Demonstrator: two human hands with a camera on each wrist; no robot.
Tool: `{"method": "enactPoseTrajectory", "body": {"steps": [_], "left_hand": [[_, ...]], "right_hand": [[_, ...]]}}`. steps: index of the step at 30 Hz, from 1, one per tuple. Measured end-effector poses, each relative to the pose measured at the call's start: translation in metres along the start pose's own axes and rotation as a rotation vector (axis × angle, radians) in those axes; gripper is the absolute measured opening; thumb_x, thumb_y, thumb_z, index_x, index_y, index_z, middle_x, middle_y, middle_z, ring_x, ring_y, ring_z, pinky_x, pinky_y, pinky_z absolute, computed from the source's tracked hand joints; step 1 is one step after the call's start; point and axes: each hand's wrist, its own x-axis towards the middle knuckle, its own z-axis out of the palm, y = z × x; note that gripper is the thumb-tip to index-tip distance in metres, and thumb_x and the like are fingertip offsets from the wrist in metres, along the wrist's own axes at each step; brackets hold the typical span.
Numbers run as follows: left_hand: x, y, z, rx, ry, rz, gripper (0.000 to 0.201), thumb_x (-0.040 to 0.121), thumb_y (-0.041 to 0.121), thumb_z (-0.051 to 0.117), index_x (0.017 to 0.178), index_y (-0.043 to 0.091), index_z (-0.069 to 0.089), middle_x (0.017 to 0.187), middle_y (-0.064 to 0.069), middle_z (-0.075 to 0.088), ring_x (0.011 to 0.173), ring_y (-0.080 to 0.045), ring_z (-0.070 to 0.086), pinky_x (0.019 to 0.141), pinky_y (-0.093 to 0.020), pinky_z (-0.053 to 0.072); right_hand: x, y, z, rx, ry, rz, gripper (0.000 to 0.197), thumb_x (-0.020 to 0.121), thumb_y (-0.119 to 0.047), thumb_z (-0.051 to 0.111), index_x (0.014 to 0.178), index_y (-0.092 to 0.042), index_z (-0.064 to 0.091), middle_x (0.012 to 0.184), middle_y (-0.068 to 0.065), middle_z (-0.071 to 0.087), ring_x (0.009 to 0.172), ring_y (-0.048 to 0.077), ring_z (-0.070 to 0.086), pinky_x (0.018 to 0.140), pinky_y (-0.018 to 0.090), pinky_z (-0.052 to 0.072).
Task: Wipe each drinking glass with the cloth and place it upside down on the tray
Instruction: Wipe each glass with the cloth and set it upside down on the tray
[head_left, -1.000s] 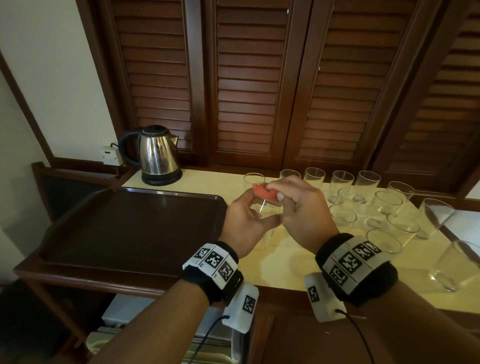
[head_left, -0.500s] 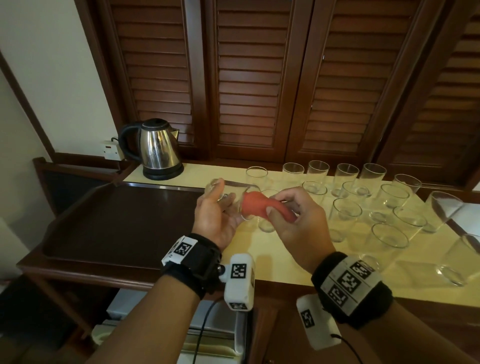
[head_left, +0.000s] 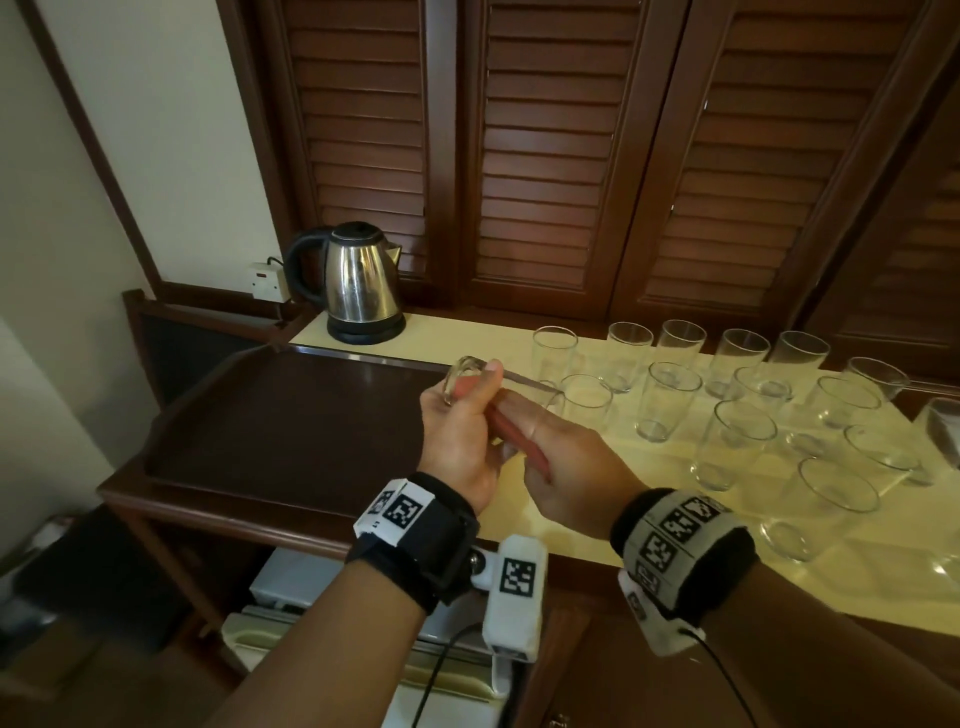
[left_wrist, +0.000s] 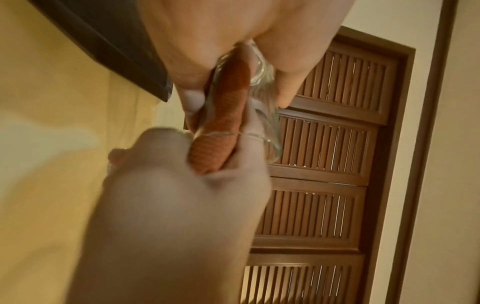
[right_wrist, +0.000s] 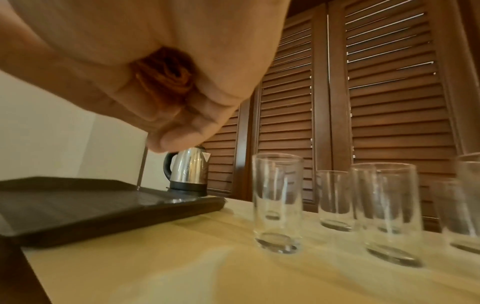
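Glass (head_left: 470, 387) lying sideways over near edge of tray (head_left: 291, 415), gripped in curled left hand (head_left: 460, 441). Cloth (left_wrist: 226, 115), pinched by right hand (head_left: 566, 467), now pushed deep inside rather than at rim. Inside wipe underway; tray bare, inversion pending.

The clear, smooth drinking glass (left_wrist: 262, 67) is glossy, and the orange-red cloth (left_wrist: 221, 115) inside it has a fine woven texture and looks matt. The dark brown rectangular tray (head_left: 291, 415) has a smooth surface with a soft sheen. The kettle (head_left: 363, 286) has a polished, mirror-like metal body, with a black base and handle that look like plastic. The pale yellow tabletop (right_wrist: 182, 257) looks smooth and matt. The louvred shutters (head_left: 545, 156) are dark varnished wood. The upright glasses (right_wrist: 278, 203) are transparent and shiny.
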Motion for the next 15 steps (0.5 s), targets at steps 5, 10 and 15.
{"method": "enactPoseTrajectory", "body": {"steps": [5, 10, 15], "left_hand": [[-0.01, 0.012, -0.015, 0.029, 0.001, 0.002, 0.034, 0.1, 0.025, 0.07, 0.125, 0.02, 0.047, 0.127, -0.022, 0.064, 0.111, -0.035, 0.071, 0.082, -0.051, 0.063], [-0.002, 0.042, -0.036, 0.419, -0.024, 0.087, 0.033, 0.102, 0.047, 0.061, 0.129, 0.031, 0.048, 0.108, -0.005, 0.069, 0.083, -0.018, 0.064, 0.065, -0.032, 0.049], [-0.006, 0.048, -0.044, 0.341, -0.068, 0.145, 0.025, 0.102, 0.031, 0.066, 0.122, 0.026, 0.053, 0.104, -0.008, 0.069, 0.09, -0.022, 0.071, 0.077, -0.04, 0.059]], "right_hand": [[0.019, -0.023, 0.007, 0.52, -0.089, 0.254, 0.067, 0.097, 0.001, 0.052, 0.151, -0.037, 0.042, 0.092, 0.005, 0.068, 0.057, 0.021, 0.064, 0.049, 0.031, 0.053], [0.027, -0.034, 0.019, -0.043, -0.044, -0.016, 0.072, 0.095, -0.001, 0.047, 0.154, -0.04, 0.033, 0.159, -0.016, 0.037, 0.13, 0.007, 0.053, 0.104, 0.028, 0.05], [0.032, -0.052, 0.042, 0.428, -0.034, 0.112, 0.081, 0.094, 0.004, 0.056, 0.156, -0.038, 0.025, 0.138, -0.001, 0.056, 0.091, 0.006, 0.066, 0.076, 0.019, 0.057]]}}
